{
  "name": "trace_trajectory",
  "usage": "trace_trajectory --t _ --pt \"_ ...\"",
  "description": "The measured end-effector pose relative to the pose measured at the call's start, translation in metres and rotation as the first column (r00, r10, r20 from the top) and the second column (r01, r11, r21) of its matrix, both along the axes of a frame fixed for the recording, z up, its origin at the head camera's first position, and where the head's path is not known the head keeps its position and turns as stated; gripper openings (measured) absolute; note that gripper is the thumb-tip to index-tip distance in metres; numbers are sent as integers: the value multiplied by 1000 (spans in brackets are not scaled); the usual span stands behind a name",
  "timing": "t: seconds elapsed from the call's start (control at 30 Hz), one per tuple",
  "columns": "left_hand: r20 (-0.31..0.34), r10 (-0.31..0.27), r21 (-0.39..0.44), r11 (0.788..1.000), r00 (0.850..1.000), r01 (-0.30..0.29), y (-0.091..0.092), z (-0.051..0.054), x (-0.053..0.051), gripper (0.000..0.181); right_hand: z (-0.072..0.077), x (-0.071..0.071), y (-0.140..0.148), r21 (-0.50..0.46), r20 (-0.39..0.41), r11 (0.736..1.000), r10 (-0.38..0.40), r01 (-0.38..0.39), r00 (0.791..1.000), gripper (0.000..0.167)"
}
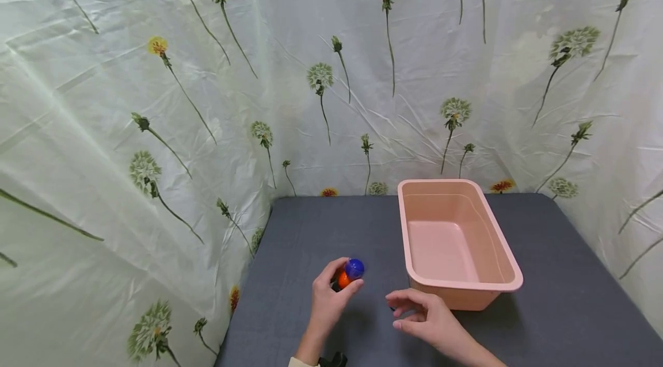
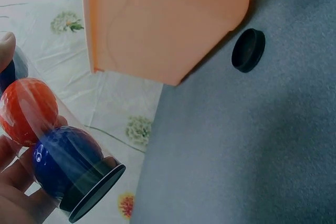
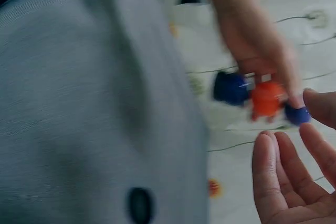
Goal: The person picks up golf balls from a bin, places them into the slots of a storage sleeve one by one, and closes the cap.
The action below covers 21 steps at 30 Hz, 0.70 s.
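My left hand (image 1: 327, 301) grips a clear tube (image 2: 79, 161) with an orange ball (image 2: 30, 109) between two blue balls. One blue ball (image 1: 354, 268) shows at the tube's upper end in the head view. A black cap closes the tube's lower end, seen in the left wrist view. Just to the right, my right hand (image 1: 425, 318) hovers with loosely bent fingers, holding nothing. In the right wrist view its fingers (image 3: 265, 166) are near the tube's upper end. A loose black cap (image 2: 248, 50) lies on the table, largely hidden behind the right hand in the head view.
A pink plastic basin (image 1: 409, 234) stands on the dark grey table (image 1: 331, 223), right behind my right hand; nothing shows inside it. A pale curtain (image 1: 290, 96) printed with flowers hangs behind and beside the table.
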<state>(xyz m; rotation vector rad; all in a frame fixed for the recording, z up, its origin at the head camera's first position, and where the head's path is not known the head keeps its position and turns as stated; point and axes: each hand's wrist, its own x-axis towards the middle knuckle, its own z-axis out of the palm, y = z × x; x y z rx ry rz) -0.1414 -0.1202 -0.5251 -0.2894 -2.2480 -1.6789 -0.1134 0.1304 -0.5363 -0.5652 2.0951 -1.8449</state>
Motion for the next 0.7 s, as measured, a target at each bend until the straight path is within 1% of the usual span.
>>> trace_trajectory --t 0.07,0.2,0.3,0.37,0.43,0.53,0.6,0.7 --pt "13 11 -2 1000 1000 -11 -2 -4 -1 45 -14 0 -1 20 -15 1000 -22 23 1000 40" --pt "35 37 -15 999 999 -36 -5 -19 -6 46 -41 -1 -3 31 -30 997 -67 68 997 43" --pt "64 49 -17 999 997 -49 -7 -31 -9 47 -59 -3 -5 45 -23 991 -121 122 992 47" --pt "80 42 -13 999 996 -41 -9 -36 -10 47 -69 -5 -7 66 -24 984 -163 164 986 48" --pt "85 26 -8 1000 996 -26 -9 -40 -9 47 -77 -6 -9 94 -34 974 -205 207 978 49" --pt "77 2 -9 1000 997 -2 -9 -45 -8 47 -87 -9 -12 121 -80 963 -234 242 969 50" --pt "77 -4 -13 1000 997 5 -8 -47 -7 47 -93 -10 -14 125 -120 961 -233 247 965 52" --pt "88 -7 -16 1000 996 9 -8 -48 -7 47 -98 -11 -16 158 -176 957 -213 242 961 57"
